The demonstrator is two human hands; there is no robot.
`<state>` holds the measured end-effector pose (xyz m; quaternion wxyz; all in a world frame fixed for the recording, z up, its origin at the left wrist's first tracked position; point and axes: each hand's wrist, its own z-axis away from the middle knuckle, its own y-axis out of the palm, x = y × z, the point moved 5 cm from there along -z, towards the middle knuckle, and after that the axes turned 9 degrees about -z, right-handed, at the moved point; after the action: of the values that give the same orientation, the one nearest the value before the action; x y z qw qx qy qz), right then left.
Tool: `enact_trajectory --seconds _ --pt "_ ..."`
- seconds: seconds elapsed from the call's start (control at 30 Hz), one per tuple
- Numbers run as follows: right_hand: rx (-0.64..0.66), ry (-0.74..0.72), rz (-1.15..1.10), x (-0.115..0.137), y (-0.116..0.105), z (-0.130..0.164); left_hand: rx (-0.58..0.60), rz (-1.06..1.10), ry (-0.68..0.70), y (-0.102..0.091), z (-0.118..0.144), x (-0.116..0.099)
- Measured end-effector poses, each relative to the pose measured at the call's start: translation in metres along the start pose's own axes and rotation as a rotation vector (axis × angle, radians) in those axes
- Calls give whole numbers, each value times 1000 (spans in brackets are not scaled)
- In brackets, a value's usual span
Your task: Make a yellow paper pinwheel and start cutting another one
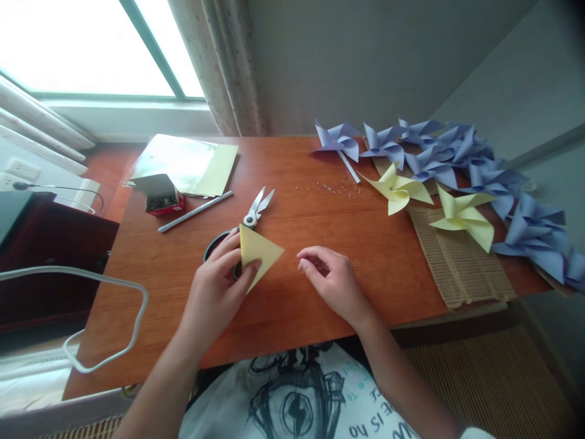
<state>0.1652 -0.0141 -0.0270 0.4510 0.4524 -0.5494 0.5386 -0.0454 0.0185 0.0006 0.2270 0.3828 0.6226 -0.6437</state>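
Note:
Between the thumb and fingers of my left hand (223, 277) is a yellow paper (259, 249) folded into a triangle, one corner pointing right. Just right of that corner, my right hand (333, 277) hovers with thumb and index finger curled close together. Whether anything tiny sits at those fingertips is not clear. Scissors (253, 216) with white and dark parts lie with blades spread behind the paper, their dark handles partly hidden by my left hand.
Yellow pinwheels (398, 190) and several purple pinwheels (475, 146) fill the right side, some over corrugated cardboard (457, 262). Small shiny bits (338, 190) are scattered mid-table. At left are a small open box (163, 198), a paper stick (195, 211), yellow sheets (219, 171) and a white cable (144, 299).

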Motion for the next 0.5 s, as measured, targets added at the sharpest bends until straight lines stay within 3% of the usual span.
enact_trajectory --seconds 0.13,0.23,0.37,0.5 --pt "-57 -57 119 2 -4 1 151 426 -186 28 6 -20" --pt "-92 -82 164 2 -7 5 237 592 -265 38 10 -30" --pt "-122 -129 302 6 -4 10 239 700 -287 32 15 -34" --pt "-114 -251 457 19 14 11 188 774 -326 17 15 -26"
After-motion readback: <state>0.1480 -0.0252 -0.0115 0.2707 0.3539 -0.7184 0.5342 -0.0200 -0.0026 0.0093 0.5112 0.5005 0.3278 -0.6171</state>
